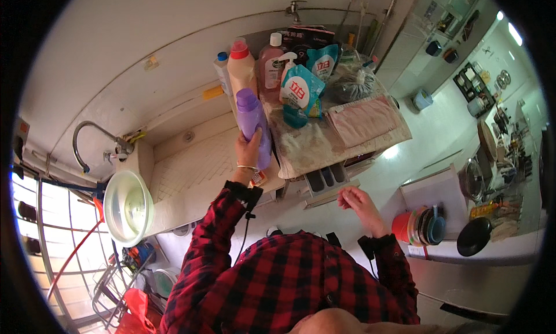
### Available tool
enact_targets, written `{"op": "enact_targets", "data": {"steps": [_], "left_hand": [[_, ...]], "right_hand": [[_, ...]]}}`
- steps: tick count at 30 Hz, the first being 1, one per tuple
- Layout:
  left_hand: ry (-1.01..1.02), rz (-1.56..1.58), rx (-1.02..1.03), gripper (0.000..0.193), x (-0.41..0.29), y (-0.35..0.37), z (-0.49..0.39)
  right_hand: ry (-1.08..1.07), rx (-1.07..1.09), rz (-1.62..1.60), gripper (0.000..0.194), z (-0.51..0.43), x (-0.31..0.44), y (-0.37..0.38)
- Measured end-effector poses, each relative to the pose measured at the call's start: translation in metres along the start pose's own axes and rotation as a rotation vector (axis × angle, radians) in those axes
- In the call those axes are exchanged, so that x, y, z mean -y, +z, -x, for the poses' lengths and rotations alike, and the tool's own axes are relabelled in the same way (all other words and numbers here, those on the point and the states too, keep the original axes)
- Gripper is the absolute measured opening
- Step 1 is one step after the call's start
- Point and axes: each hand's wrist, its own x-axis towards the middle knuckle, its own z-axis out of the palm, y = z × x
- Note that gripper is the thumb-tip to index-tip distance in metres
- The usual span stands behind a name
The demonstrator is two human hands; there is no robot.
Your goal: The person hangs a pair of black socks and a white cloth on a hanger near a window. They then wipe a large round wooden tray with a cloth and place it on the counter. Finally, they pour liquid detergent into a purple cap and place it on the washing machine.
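A purple plastic bottle [248,112] with a purple cap is in the grip of my left hand [248,153], at the edge between the washboard sink and the cloth-covered top. Behind it stand a cream bottle with a red cap [241,69], a white bottle with a blue cap [222,73] and a pink bottle with a white cap [271,69]. To their right are teal refill pouches [299,91], [322,62] and a white pump top [287,57]. My right hand [354,201] hangs in front of an open drawer [328,180], its fingers curled and nothing seen in them.
A folded pink cloth [365,119] and a tied plastic bag [354,85] lie on the covered top [304,154]. At left, a pale basin [127,208] sits below a curved faucet [82,138]. The stone washboard sink [195,160] lies between. Stacked buckets [404,227] stand at right.
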Motion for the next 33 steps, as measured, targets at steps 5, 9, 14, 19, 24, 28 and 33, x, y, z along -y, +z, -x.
{"op": "enact_targets", "data": {"steps": [5,9,14,19,24,28,33], "left_hand": [[0.444,-0.625,0.310,0.035,-0.065,-0.022,0.032],[0.658,-0.937,0.442,0.041,-0.082,-0.026,0.067],[0.503,-0.942,0.517,0.046,-0.080,-0.036,0.103],[0.275,-0.640,0.741,0.053,-0.084,-0.055,0.101],[0.078,-0.731,0.823,0.053,-0.094,-0.048,0.100],[0.093,-0.957,0.757,0.057,-0.091,-0.023,0.116],[0.264,-1.061,0.792,0.068,-0.074,0.005,0.108]], "right_hand": [[-0.313,-0.022,0.136,0.021,-0.027,0.066,0.023],[-0.594,-0.300,0.655,0.039,-0.067,0.107,0.060],[-0.509,-0.270,0.880,0.040,-0.075,0.106,0.083],[-0.907,0.002,0.851,0.030,-0.071,0.102,0.055],[-1.024,-0.127,0.496,0.030,-0.064,0.124,-0.016],[-0.605,-0.181,0.043,0.028,-0.026,0.096,-0.077],[-0.349,-0.318,-0.141,0.029,0.010,0.013,-0.124]]}}
